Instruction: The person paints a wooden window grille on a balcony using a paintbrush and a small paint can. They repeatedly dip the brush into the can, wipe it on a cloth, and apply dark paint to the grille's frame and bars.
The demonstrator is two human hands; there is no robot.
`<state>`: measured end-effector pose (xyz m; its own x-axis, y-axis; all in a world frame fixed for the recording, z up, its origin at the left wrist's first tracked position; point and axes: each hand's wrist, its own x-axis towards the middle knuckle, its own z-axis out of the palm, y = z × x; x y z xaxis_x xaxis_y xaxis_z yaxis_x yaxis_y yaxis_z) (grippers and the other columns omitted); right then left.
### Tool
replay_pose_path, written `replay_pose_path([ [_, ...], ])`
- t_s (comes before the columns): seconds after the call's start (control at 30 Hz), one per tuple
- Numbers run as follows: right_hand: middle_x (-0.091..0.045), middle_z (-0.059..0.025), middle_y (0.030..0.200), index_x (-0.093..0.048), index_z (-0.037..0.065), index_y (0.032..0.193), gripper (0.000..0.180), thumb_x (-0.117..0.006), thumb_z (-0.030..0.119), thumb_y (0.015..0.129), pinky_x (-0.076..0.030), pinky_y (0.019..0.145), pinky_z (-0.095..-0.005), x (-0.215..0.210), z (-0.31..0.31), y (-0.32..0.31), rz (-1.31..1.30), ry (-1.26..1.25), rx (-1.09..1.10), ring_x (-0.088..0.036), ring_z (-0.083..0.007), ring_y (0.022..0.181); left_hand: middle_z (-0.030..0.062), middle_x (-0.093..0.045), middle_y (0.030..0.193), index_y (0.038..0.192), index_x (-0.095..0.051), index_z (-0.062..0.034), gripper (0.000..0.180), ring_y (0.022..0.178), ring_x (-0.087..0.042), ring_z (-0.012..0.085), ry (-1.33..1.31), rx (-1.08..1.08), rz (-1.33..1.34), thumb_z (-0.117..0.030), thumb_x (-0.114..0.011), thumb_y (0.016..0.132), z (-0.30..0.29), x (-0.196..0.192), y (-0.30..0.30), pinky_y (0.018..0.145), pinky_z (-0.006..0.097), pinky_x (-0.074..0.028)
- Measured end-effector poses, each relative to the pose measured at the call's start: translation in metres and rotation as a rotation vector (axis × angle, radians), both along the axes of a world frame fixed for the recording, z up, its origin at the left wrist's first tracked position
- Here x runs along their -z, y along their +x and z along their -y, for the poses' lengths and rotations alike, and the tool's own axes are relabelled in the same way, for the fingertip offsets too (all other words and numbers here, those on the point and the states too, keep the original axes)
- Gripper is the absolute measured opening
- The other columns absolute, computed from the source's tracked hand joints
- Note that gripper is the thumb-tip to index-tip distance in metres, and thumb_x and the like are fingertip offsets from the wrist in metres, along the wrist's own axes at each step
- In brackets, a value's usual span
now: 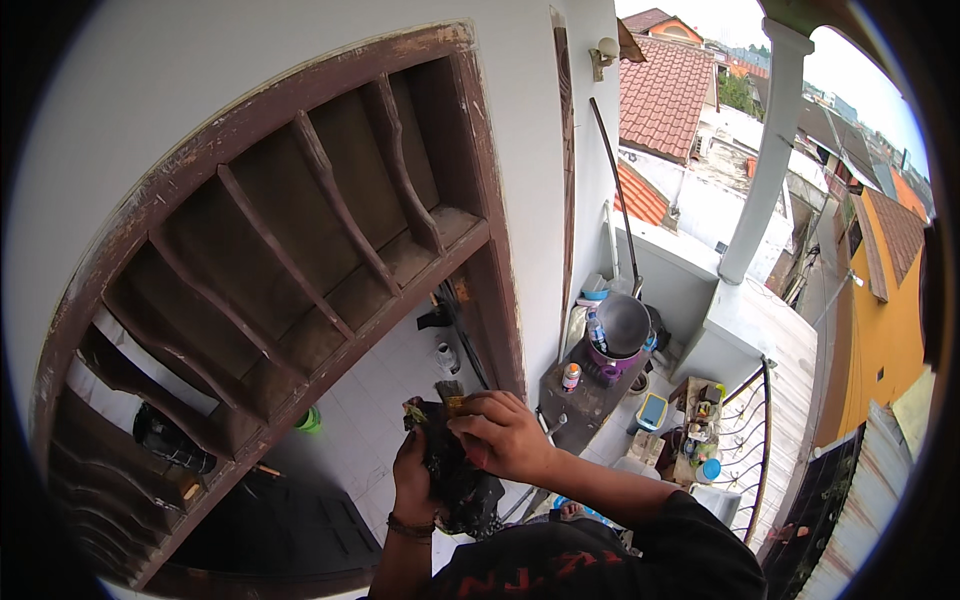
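Note:
In front of my chest, my left hand (pixel 410 478) is closed round a crumpled black cloth or plastic bag (pixel 443 475) with small coloured patches. I cannot tell which of the two it is. My right hand (pixel 503 436) is closed at its upper right side, fingers bent and pinching. A small flat paintbrush (pixel 449 390) with dark bristles and a yellowish lower part sticks up from between my right fingers and the black bundle. Its handle is hidden. Ahead and to the left stands a brown wooden frame (pixel 330 60) with wavy slats, its paint scratched and worn.
On the right, a dark bench (pixel 585 425) carries an orange-and-white can (pixel 571 376) and a large dark wok (pixel 622 325). Beyond it, a small table (pixel 694 445) holds jars and tins beside a metal railing (pixel 765 450). A black door panel (pixel 290 535) lies at lower left.

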<state>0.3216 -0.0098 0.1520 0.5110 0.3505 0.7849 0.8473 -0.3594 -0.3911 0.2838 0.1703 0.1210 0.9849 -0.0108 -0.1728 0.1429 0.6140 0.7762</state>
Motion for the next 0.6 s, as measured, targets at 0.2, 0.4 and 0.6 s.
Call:
replay_pose_path([
  [0.2,-0.062,-0.0089,0.111,-0.066,0.008,0.108,0.052,-0.079,0.012,0.059,-0.05,0.09,-0.041,0.016,-0.018,-0.021,-0.042,-0.127,-0.216,-0.061,-0.0296,0.102,0.0137,-0.064,0.117,0.129,-0.052,-0.0003,0.043,0.103,-0.065,0.0244,-0.078,0.013,0.007,-0.033,-0.034,0.107,-0.012,0.001,0.015,0.092,0.037,-0.053],
  [0.4,-0.069,-0.0093,0.091,-0.068,0.003,0.099,0.024,-0.081,0.008,0.078,-0.053,0.071,-0.0308,-0.028,0.018,-0.035,-0.193,0.048,-0.304,-0.067,-0.0223,0.079,0.0132,-0.064,0.116,0.125,-0.053,-0.0007,0.042,0.102,-0.065,0.0224,-0.065,-0.092,0.005,-0.035,-0.037,0.106,-0.005,-0.024,0.006,0.09,0.037,-0.054],
  [0.6,-0.07,-0.0054,0.088,-0.065,-0.002,0.097,0.016,-0.073,0.011,0.089,-0.052,0.071,-0.0265,-0.046,0.015,0.023,-0.996,0.344,-0.613,-0.065,-0.0123,0.078,0.0111,-0.065,0.116,0.125,-0.055,0.0001,0.039,0.101,-0.065,0.0197,0.184,-0.012,0.226,-0.032,-0.044,0.105,-0.014,-0.037,-0.012,0.09,0.035,-0.053],
])
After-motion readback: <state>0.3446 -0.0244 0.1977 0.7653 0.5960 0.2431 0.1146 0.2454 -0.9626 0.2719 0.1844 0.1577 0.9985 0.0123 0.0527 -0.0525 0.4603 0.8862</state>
